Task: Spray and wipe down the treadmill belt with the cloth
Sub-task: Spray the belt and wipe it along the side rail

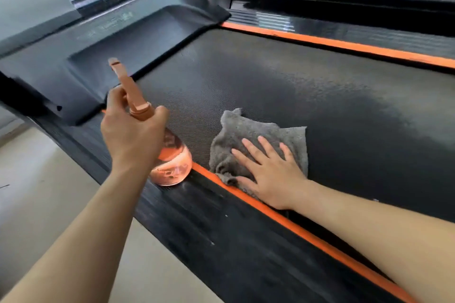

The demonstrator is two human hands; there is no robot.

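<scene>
The left hand [134, 138] grips the neck of an orange spray bottle [170, 157], its nozzle pointing to the far left and its clear base over the near side rail [221, 229]. Just to its right, the right hand [273, 172] presses flat, fingers spread, on a crumpled grey cloth [256, 130] lying on the black treadmill belt [320, 96] against the near orange strip [307, 233]. A second orange strip [344, 44] borders the far edge. The black motor cover [110, 44] sits at the far left.
</scene>
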